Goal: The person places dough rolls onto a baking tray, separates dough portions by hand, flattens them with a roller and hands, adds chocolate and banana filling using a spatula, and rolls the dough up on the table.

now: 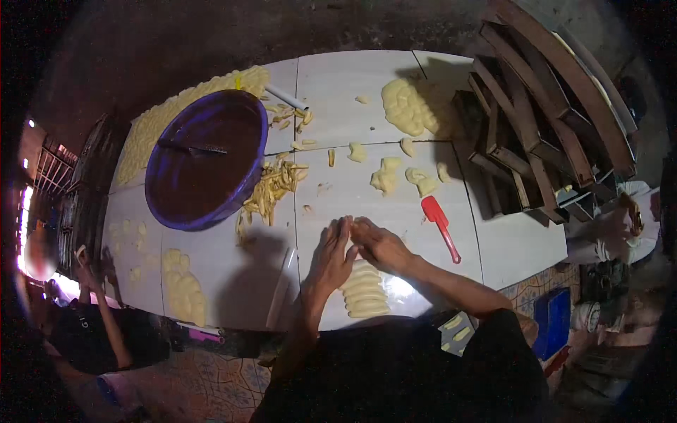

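My left hand (333,255) and my right hand (384,247) lie side by side on the white table, fingers stretched forward and thumbs close together. They rest at the far end of a row of pale dough rolls (365,290), laid close together in front of me. Whatever lies under my palms is hidden. To the right of my right hand is a red spatula (441,227). Beyond my hands sit several small dough lumps (385,176) and a larger dough mound (407,107).
A purple basin (259,158) of brown filling stands left, beside yellow-brown strips (271,190). Many dough pieces (141,137) cover the far-left table. Stacked wooden trays (543,120) crowd the right edge. Another person's arm (106,310) reaches in at left. A blue crate (552,321) is below right.
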Tool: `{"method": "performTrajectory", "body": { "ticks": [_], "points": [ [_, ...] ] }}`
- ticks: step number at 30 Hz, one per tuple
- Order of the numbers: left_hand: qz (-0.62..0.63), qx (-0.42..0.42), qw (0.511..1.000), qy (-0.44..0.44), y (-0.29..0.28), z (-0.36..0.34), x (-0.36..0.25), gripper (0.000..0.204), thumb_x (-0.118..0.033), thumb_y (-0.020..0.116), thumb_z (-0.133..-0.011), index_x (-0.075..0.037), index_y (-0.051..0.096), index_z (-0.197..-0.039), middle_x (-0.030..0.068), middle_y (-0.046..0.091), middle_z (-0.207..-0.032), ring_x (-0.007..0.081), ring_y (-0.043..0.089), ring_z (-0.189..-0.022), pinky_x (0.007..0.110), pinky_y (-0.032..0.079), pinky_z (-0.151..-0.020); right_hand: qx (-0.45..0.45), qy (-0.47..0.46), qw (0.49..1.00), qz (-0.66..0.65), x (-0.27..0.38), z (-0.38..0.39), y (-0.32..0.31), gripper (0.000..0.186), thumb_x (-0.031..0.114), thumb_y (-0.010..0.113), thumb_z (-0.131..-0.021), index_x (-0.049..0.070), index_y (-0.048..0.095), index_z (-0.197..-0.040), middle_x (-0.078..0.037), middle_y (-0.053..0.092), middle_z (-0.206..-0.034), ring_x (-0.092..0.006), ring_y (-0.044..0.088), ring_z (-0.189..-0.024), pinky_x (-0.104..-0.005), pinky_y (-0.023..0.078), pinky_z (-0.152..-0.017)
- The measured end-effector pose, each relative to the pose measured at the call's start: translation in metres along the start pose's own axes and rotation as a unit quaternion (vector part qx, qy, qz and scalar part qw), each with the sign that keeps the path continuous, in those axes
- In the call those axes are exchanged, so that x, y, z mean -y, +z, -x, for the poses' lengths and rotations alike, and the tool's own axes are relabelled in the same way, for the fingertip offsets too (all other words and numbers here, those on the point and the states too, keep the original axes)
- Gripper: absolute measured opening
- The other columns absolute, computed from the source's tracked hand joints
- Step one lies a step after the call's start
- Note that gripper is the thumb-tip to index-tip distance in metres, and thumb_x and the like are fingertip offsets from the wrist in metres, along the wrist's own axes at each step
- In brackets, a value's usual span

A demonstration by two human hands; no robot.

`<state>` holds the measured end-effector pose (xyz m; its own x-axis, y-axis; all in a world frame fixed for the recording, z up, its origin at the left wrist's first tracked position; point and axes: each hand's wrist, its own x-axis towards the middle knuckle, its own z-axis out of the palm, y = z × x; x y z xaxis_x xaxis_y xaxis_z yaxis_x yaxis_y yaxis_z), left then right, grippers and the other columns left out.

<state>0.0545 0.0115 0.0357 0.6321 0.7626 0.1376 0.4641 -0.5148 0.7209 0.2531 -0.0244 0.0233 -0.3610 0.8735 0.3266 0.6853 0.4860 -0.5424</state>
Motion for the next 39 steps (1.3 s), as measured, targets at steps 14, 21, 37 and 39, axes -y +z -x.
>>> {"method": "performTrajectory", "body": {
  "ticks": [14, 21, 37, 39],
  "points": [
    [-0.447, -0.206, 0.832, -0.255, 0.043, 0.121, 0.138, 0.087, -0.054, 0.062, -0.092, -0.002, 0.033, -0.156, 0.0236, 0.039, -0.155, 0.0450, 0.031, -0.147, 0.059, 0.027, -0.118, 0.021, -0.010, 0.979, 0.200, -0.013, 0.004, 0.017, 0.043, 0.022, 0.063, -0.094, 0.000, 0.060, -0.131, -0.018, 0.059, -0.141, -0.0309, 0.048, -0.140, -0.0485, 0.040, -0.112],
    [-0.354, -0.123, 0.856, -0.357, 0.025, 0.191, 0.094, 0.046, -0.014, 0.064, -0.091, -0.006, 0.057, -0.135, 0.0213, 0.063, -0.124, 0.0398, 0.059, -0.116, 0.053, 0.047, -0.096, -0.017, 0.007, 0.999, 0.042, -0.006, 0.014, -0.018, 0.050, 0.024, 0.061, -0.097, 0.001, 0.052, -0.140, -0.021, 0.052, -0.146, -0.0381, 0.044, -0.142, -0.0486, 0.046, -0.104],
    [-0.239, -0.082, 0.967, -0.034, 0.009, 0.027, 0.015, 0.035, 0.000, 0.064, -0.080, -0.002, 0.069, -0.115, 0.0152, 0.063, -0.114, 0.0324, 0.057, -0.113, 0.044, 0.045, -0.101, -0.010, 0.043, 0.999, 0.007, -0.045, 0.032, 0.001, 0.037, 0.014, 0.080, -0.077, 0.004, 0.069, -0.111, -0.017, 0.064, -0.110, -0.0365, 0.060, -0.105, -0.0462, 0.050, -0.089],
    [-0.202, -0.081, 0.975, -0.042, 0.005, 0.033, 0.024, 0.038, -0.009, 0.068, -0.085, -0.004, 0.068, -0.122, 0.0148, 0.064, -0.121, 0.0323, 0.057, -0.119, 0.047, 0.042, -0.106, -0.007, 0.013, 1.000, 0.003, -0.033, 0.027, -0.016, 0.038, 0.023, 0.080, -0.079, 0.006, 0.070, -0.112, -0.013, 0.063, -0.111, -0.0327, 0.059, -0.104, -0.0446, 0.047, -0.088]
  ]
}}
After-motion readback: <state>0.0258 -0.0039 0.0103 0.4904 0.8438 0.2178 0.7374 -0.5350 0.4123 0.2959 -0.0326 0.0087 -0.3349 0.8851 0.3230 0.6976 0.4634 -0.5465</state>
